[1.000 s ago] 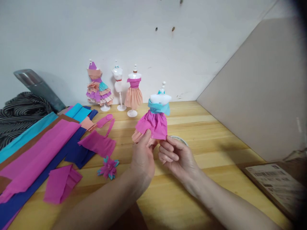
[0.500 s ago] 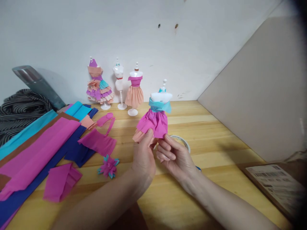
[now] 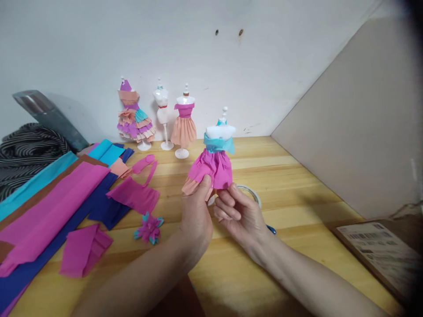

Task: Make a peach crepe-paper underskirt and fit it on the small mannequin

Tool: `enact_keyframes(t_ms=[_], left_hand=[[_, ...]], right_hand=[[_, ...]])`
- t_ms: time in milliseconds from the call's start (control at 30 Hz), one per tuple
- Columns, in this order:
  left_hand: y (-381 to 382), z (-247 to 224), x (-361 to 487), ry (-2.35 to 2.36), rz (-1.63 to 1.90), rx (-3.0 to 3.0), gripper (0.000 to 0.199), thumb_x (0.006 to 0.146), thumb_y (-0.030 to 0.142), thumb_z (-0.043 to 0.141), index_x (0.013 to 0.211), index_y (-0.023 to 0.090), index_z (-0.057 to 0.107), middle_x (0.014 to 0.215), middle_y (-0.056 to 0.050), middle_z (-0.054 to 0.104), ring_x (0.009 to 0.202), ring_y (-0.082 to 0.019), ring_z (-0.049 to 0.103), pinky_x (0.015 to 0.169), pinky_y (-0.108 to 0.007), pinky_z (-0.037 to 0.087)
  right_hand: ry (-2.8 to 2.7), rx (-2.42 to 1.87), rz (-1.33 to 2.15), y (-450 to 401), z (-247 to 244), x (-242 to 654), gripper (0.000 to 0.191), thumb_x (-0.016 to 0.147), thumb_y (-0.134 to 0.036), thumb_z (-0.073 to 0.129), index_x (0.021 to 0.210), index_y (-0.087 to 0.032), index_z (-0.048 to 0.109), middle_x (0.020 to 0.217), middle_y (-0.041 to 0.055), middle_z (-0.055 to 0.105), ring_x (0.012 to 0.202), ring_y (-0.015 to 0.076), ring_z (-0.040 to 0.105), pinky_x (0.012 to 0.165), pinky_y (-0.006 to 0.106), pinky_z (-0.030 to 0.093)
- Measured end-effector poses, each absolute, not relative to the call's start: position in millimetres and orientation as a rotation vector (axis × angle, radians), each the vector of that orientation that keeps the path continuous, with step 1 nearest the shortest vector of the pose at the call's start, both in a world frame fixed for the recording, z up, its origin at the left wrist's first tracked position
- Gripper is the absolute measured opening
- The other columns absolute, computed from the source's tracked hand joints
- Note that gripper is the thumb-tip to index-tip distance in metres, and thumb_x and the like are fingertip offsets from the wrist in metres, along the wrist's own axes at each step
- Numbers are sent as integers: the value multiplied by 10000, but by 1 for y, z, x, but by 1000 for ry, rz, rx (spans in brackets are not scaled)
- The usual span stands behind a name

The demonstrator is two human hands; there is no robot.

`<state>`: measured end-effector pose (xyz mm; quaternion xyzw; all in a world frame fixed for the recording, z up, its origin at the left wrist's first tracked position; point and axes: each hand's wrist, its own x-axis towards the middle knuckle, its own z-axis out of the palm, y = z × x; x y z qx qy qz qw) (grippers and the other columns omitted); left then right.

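Note:
A small white dress-form mannequin [image 3: 220,130] stands in front of me, wearing a light blue crepe-paper top [image 3: 214,143] and a gathered magenta paper skirt [image 3: 213,167]. Peach paper [image 3: 188,186] peeks from under the skirt at the left. My left hand [image 3: 197,211] grips the skirt's left hem, thumb on top and the other fingers mostly hidden beneath. With thumb and forefinger, my right hand [image 3: 239,211] pinches the hem's right corner, its other fingers curled. Behind my right hand lies a roll of tape [image 3: 253,193], partly covered, and a blue-handled tool [image 3: 271,230] whose kind is hidden.
Three more mannequins [image 3: 184,112] line the wall. Folded crepe-paper sheets [image 3: 66,193], magenta scraps [image 3: 137,196] and a paper flower [image 3: 148,229] lie left. Striped cloth [image 3: 31,145] and a grey bottle-like object [image 3: 49,116] are far left. A labelled cardboard box [image 3: 370,251] sits right.
The view has shifted slightly. My right hand's pinch at the skirt's corner has moved a touch outward, spreading the hem a little; my left hand keeps its grip.

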<state>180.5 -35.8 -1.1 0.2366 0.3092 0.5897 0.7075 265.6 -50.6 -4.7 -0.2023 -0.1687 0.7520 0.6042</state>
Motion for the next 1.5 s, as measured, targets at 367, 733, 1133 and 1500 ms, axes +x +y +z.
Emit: enact_keyframes(t_ms=[367, 733, 1133, 1500], left_hand=[[-38, 1, 184, 735, 1220, 536, 334, 717, 434, 710, 597, 175, 537, 432, 35, 511, 368, -110, 528, 441, -249, 475], [-38, 5, 182, 706, 1114, 438, 363, 743, 451, 686, 547, 189, 529, 434, 26, 510, 425, -127, 567, 549, -297, 536], [-37, 6, 179, 644, 1079, 414, 337, 679, 496, 740, 634, 216, 557, 511, 22, 517, 601, -183, 623, 685, -374, 571], [-35, 4, 179, 620, 1126, 380, 274, 702, 469, 724, 695, 238, 579, 589, 24, 568, 675, -173, 612, 730, -354, 551]], right_hand=[[-421, -574, 1764, -47, -6, 263, 348, 705, -238, 777, 498, -143, 514, 401, -92, 348, 377, 20, 155, 367, 127, 296], [-373, -544, 1771, -48, -8, 263, 385, 728, -246, 755, 516, -165, 443, 440, -94, 280, 408, 38, 156, 385, 131, 305], [-368, -498, 1734, -48, -8, 263, 335, 742, -205, 733, 559, -167, 455, 464, -93, 335, 376, 21, 191, 369, 127, 300], [-385, -483, 1705, -47, -4, 263, 318, 719, -200, 754, 578, -163, 471, 490, -97, 351, 375, 11, 174, 356, 110, 280]])
